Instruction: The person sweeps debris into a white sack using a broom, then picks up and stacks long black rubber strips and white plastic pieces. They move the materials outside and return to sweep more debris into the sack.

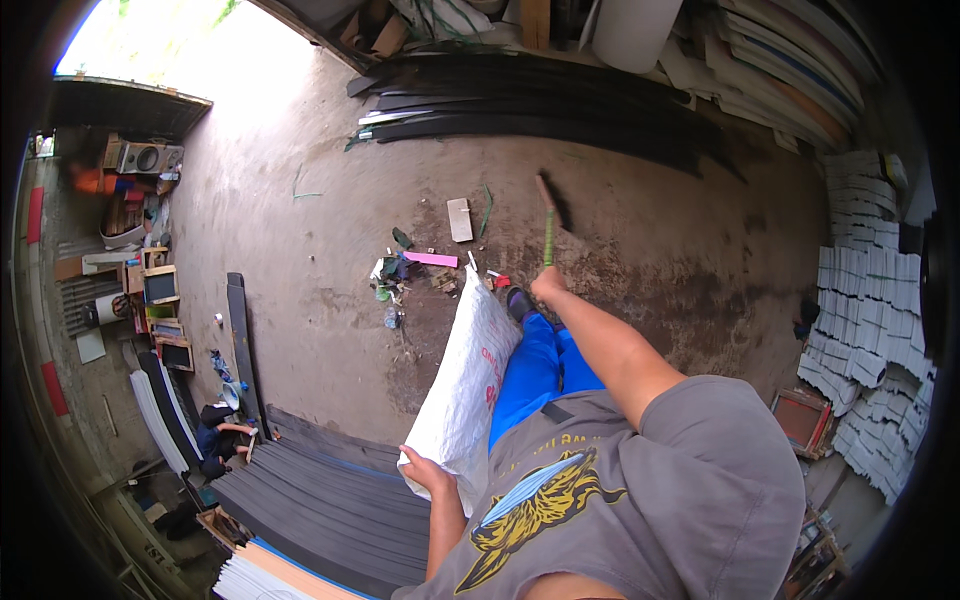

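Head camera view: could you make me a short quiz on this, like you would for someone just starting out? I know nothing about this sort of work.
1. Which hand holds the white sack?
2. True or false: the right hand is empty.
3. Multiple choice: what colour is the flat strip lying among the scraps on the floor?
A) yellow
B) pink
C) orange

Key:
1. The left hand.
2. False; it grips a green-wrapped handle.
3. B, pink.
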{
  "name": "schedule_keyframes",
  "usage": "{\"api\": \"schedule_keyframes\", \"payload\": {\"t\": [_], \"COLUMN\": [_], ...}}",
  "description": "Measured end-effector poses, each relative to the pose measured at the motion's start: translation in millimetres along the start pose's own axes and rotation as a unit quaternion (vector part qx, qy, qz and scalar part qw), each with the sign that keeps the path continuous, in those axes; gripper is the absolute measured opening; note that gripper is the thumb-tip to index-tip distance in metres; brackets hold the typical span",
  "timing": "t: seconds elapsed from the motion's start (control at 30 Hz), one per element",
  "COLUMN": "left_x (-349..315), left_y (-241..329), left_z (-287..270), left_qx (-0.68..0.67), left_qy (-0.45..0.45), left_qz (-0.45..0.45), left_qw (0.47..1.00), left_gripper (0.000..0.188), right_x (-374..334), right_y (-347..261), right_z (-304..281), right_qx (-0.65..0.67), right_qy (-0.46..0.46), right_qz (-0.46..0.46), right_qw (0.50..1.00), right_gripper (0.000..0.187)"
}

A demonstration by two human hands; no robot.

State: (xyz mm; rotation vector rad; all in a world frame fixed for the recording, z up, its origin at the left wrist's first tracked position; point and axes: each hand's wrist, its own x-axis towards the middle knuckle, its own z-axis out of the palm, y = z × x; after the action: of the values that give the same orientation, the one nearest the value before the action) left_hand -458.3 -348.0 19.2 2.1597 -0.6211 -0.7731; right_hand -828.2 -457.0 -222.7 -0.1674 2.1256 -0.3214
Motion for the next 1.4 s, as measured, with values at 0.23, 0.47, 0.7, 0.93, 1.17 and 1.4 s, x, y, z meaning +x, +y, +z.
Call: {"api": "schedule_keyframes", "payload": {"t": [0.23,0.47,0.7,0.93,1.17,1.4], "left_x": [23,33,30,1,-29,-54], "left_y": [11,15,27,42,44,64], "left_z": [18,47,48,61,88,124], "left_qx": [-0.062,-0.035,-0.027,-0.044,-0.024,0.002], "left_qy": [-0.041,-0.04,0.004,0.046,0.093,0.082], "left_qz": [-0.028,-0.018,-0.04,-0.016,-0.013,-0.016], "left_qw": [0.997,0.998,0.999,0.998,0.995,0.997], "left_gripper": [0.05,0.054,0.059,0.06,0.056,0.052], "right_x": [-31,12,82,120,91,107], "right_y": [-56,11,40,-33,-121,-145], "right_z": [-21,-100,-183,-140,-34,-89], "right_qx": [0.067,0.036,0.018,0.038,-0.09,-0.002], "right_qy": [-0.125,0.046,0.157,0.095,-0.002,-0.105], "right_qz": [-0.065,-0.062,0.061,0.074,-0.019,-0.053], "right_qw": [0.988,0.996,0.986,0.992,0.996,0.993], "right_gripper": [0.053,0.046,0.022,0.029,0.031,0.022]}}
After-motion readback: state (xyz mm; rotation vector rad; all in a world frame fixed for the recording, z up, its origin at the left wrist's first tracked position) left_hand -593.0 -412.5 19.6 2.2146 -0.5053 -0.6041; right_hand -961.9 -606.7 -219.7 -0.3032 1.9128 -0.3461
